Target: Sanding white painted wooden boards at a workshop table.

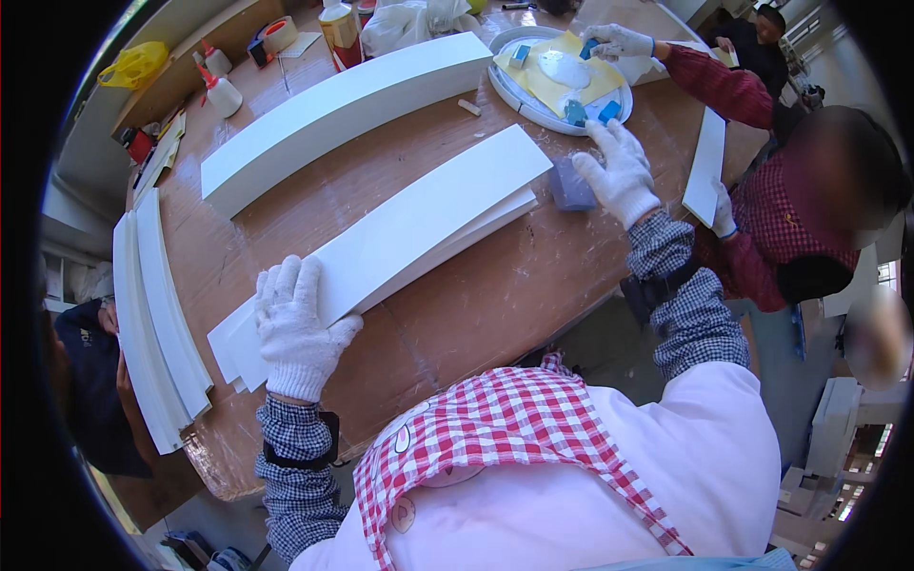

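My left hand (303,328), in a white knit glove, lies flat over the left end of a stack of long white boards (428,224), fingers stretched out. The boards are slightly fanned. My right hand (619,171), also gloved, reaches to the near rim of a round white tray (511,84). Its fingertips meet a small blue sponge (609,111), while the thumb stands apart. Another blue-green sponge (575,112) lies close by on the tray, beside yellow paper (541,88) with a whitish wet patch. A translucent purplish block (571,184) sits below my right hand.
A taller white board stack (347,119) stands behind. More boards (157,314) lie at the left edge. A co-worker's gloved hand (619,42) holds a blue sponge over the tray; the other holds a white board (706,167). Glue bottles (223,95) stand at the far left.
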`<action>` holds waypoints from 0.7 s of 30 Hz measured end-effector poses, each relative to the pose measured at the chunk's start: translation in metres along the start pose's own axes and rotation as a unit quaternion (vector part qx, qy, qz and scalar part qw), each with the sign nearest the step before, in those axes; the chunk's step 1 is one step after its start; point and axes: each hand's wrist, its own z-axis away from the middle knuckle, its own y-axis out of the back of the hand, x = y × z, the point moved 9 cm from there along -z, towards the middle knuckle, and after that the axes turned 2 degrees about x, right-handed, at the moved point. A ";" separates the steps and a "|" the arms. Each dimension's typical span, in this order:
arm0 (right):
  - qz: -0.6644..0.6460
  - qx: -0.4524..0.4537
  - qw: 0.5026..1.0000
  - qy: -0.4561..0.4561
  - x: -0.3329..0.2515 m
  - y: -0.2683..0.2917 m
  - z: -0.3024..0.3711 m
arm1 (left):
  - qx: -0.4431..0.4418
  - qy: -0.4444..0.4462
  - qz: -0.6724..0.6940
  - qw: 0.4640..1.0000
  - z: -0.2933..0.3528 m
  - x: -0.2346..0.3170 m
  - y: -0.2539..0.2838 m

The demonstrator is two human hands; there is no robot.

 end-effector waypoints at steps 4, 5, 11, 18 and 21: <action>0.092 -0.166 0.981 -0.043 -0.007 -0.021 -0.055 | -0.005 0.024 0.005 1.000 -0.002 -0.003 -0.002; 0.099 -0.170 0.979 -0.047 -0.006 -0.027 -0.063 | -0.007 0.022 0.019 1.000 -0.003 -0.003 -0.001; -0.055 -0.085 0.992 -0.072 -0.007 -0.007 -0.070 | -0.002 0.020 0.028 0.999 -0.003 -0.002 -0.001; -0.469 -0.079 0.873 -0.110 -0.011 0.002 -0.016 | 0.001 0.028 0.029 0.999 -0.003 -0.001 0.000; -0.432 -0.077 0.898 -0.037 -0.018 0.001 -0.008 | -0.013 0.044 0.028 0.999 -0.006 -0.001 -0.001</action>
